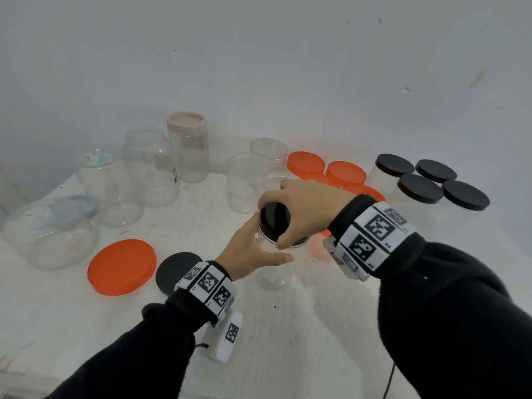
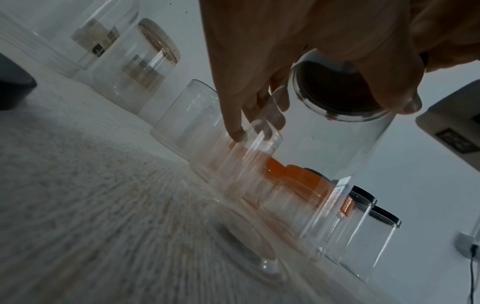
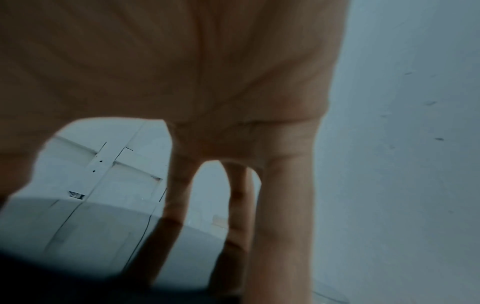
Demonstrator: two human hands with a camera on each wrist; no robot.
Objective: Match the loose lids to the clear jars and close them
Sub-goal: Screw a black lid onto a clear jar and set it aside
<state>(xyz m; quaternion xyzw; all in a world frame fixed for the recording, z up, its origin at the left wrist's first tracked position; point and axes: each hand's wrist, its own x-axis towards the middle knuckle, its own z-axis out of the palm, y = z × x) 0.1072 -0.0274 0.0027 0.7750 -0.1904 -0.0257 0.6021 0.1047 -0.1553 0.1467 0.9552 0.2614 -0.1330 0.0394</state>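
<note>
A small clear jar (image 1: 272,273) stands on the white table (image 1: 288,326) in the middle of the head view. My left hand (image 1: 267,246) holds its upper wall, thumb in front and fingers behind. A black lid (image 1: 272,214) sits on the jar's mouth, and my right hand (image 1: 276,226) grips it from above, fingers curled round its rim. In the left wrist view the jar (image 2: 337,160) shows with the lid (image 2: 337,92) on top and my left fingers (image 2: 233,123) behind the wall. The right wrist view shows only my right fingers (image 3: 280,205) over the dark lid (image 3: 78,288).
A loose orange lid (image 1: 122,266) and a loose black lid (image 1: 172,269) lie at the front left. Open clear jars (image 1: 244,182) stand behind, beside a pink-lidded jar (image 1: 188,145). Orange-lidded jars (image 1: 345,172) and black-lidded jars (image 1: 420,190) stand at the right. A jar (image 1: 49,231) lies on its side at the left.
</note>
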